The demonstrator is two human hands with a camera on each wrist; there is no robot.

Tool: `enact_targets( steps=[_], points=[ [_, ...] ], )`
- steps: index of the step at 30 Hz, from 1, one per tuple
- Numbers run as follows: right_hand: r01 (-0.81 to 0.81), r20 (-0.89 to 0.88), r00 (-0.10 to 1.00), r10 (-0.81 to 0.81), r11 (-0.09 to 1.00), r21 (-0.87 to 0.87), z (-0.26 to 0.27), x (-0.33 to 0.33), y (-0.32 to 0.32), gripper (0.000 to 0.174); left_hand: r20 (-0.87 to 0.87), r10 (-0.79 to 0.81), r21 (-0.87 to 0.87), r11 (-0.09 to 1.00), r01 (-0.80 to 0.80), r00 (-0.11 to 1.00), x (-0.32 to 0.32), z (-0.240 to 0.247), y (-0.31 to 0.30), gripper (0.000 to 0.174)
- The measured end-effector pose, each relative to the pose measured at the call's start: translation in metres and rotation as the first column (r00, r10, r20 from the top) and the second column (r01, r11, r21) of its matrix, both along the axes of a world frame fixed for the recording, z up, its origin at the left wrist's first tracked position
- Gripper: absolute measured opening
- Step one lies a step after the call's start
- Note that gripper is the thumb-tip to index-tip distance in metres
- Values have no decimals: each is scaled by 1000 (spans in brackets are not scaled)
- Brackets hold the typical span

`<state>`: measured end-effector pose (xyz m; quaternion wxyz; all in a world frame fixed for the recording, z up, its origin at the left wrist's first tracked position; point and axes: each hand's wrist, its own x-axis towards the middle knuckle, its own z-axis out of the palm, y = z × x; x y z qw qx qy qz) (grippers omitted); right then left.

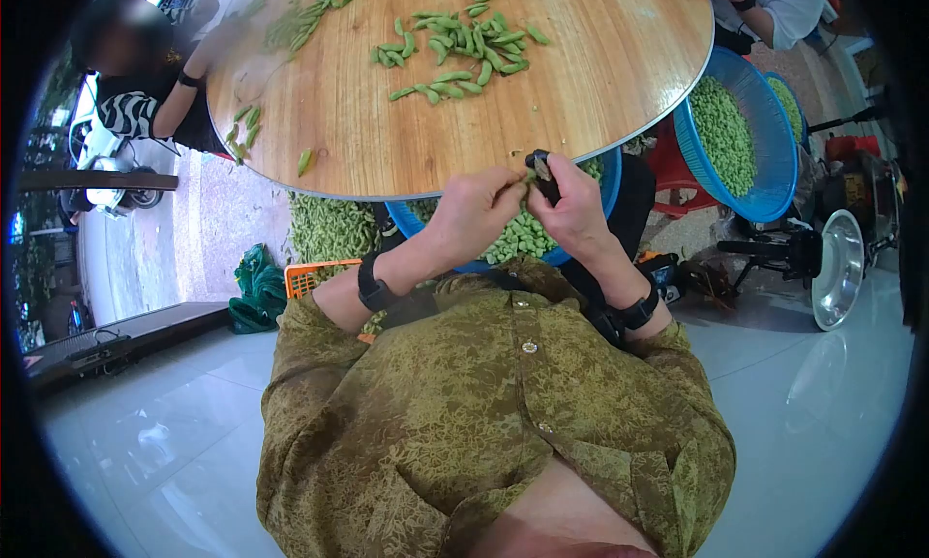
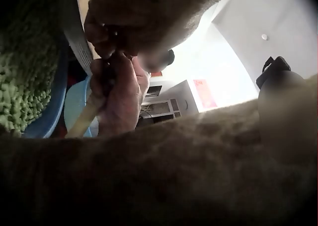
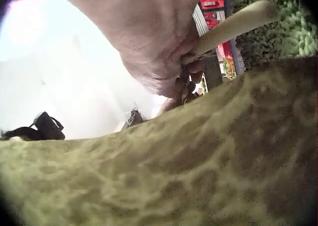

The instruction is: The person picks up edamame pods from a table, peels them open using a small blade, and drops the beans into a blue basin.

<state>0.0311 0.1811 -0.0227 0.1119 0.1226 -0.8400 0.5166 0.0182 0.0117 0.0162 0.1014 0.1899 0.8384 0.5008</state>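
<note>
In the head view both hands meet at the near edge of the round wooden table, above a blue basin of shelled green beans. My left hand pinches a small green bean pod between thumb and forefinger. My right hand touches the same pod, with a dark piece at its thumb and forefinger. A pale, rod-shaped handle sticks out of the right fist in the right wrist view; its other end is hidden. A pile of green pods lies farther back on the table.
More pods lie at the table's far left. Blue baskets of shelled beans stand at the right, by a red stool and a metal bowl. An orange crate and green bag are at lower left. Other people sit across.
</note>
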Motion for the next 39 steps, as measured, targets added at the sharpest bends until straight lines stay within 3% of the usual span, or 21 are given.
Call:
enact_targets(
  steps=[3,5,6,10,13,17,20,23,25,26,27,28,30,31,33,35,37,39],
  points=[
    [-10,-65,998,15,998,64,1,3,0,29,20,-25,-51,998,26,999,3,1,-1,15],
    [-45,10,999,45,996,79,3,5,1,24,61,-33,-89,995,39,998,3,-1,-3,13],
    [-36,-81,995,49,988,152,0,7,-1,24,124,-37,-38,998,42,992,4,-5,-4,11],
    [-100,-109,985,130,963,252,1,8,-1,23,337,-44,33,999,35,941,9,-22,-5,15],
    [-170,-89,976,199,949,265,0,12,1,21,282,-102,-37,992,117,954,9,-38,-12,24],
    [-135,-91,982,166,950,281,-9,13,4,19,182,-194,-40,978,204,964,8,-44,-18,28],
    [-108,-103,986,131,972,207,-13,14,5,19,102,-168,40,986,164,981,13,-38,-19,29],
    [-106,-60,991,119,977,184,-10,15,1,18,184,-113,166,983,83,976,16,-31,-21,32],
    [-140,-31,989,143,987,83,-2,15,-4,18,512,-68,337,933,-127,856,16,-30,-28,28],
    [-144,-29,989,147,986,80,-3,13,-3,18,514,-64,335,933,-131,856,17,-26,-36,28],
    [-166,-36,985,169,983,77,-6,11,-2,18,276,-67,156,988,24,959,15,-13,-47,22],
    [-186,-43,981,190,980,74,-8,9,-2,19,27,-127,-66,990,128,992,13,0,-60,16],
    [-231,-87,967,241,966,116,-8,6,1,21,-151,-273,-349,914,207,950,6,22,-89,12],
    [-267,-129,949,289,950,164,-7,5,1,23,-151,-276,-353,912,209,949,0,32,-97,12],
    [-259,-136,950,282,952,163,-5,3,-2,25,-315,-268,-585,811,36,910,-13,49,-105,12],
    [-259,-142,949,283,951,167,-5,3,-6,26,-384,-189,-493,870,-28,904,-42,54,-91,12],
    [-272,-29,960,277,955,114,-5,5,-8,23,-480,-154,-389,920,-52,864,-87,29,-74,13],
    [-271,19,963,270,959,87,0,7,-7,20,-547,-150,-390,916,-92,823,-125,4,-57,15]
  ],
)
